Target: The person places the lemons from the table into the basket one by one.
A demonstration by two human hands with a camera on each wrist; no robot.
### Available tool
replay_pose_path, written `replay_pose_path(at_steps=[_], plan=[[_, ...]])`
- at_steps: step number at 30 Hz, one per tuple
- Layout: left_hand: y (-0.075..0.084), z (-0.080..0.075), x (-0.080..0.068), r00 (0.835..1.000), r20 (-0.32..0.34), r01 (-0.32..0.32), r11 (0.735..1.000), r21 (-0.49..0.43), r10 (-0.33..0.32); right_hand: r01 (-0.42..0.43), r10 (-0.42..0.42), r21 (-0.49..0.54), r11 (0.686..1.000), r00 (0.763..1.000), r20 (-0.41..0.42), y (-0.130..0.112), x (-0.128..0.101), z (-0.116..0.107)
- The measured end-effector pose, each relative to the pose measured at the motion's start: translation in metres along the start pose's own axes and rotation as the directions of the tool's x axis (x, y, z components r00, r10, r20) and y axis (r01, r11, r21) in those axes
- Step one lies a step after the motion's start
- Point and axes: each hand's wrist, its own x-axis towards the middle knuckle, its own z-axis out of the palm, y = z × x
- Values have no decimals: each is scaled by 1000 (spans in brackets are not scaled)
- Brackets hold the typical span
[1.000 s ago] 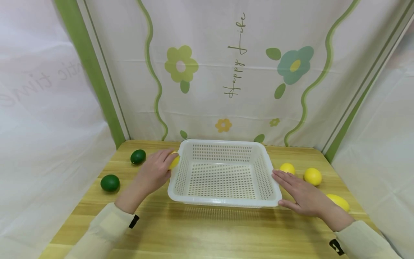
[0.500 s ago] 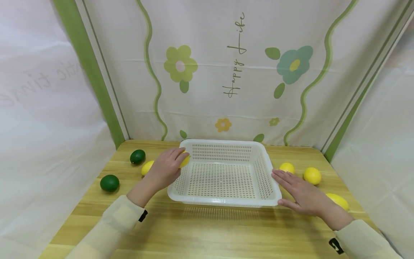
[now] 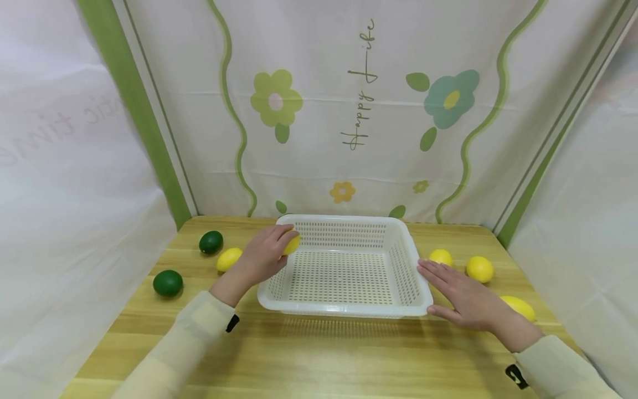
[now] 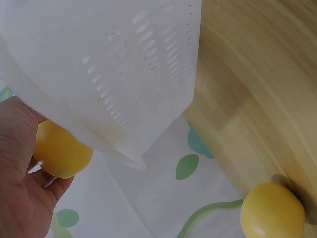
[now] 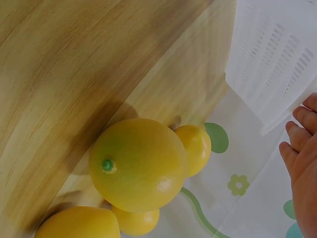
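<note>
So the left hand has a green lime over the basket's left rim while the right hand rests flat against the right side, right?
Not quite: the left hand holds a yellow lemon, not a green lime, as the head view shows. It is at the basket's left rim, and the right hand rests flat against the right side.

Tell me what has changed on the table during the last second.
The left hand, gripping a yellow lemon, moved right and carried it over the left rim of the white basket. This uncovered another lemon lying on the table. The right hand stayed flat against the basket's right side.
</note>
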Motion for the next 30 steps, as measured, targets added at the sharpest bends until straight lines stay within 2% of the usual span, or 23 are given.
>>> replay_pose_path(at_steps=[5, 14, 18, 23, 30], plan=[[-2, 7, 3, 999, 38, -1, 999, -32, 2, 12, -12, 4, 1000, 1000, -13, 0, 1, -1], [-2, 14, 8, 986, 164, 25, 996, -83, -11, 14, -14, -10, 1000, 1000, -11, 1, 1, -1], [-1, 18, 11, 982, 191, 11, 996, -89, 7, 9, -9, -5, 1000, 1000, -16, 2, 1, 1], [-1, 25, 13, 983, 183, -7, 994, -106, 26, 14, -14, -8, 1000, 1000, -14, 3, 0, 2], [-1, 28, 17, 973, 231, 7, 993, -118, 21, 21, -21, -19, 1000, 1000, -10, 3, 0, 1]])
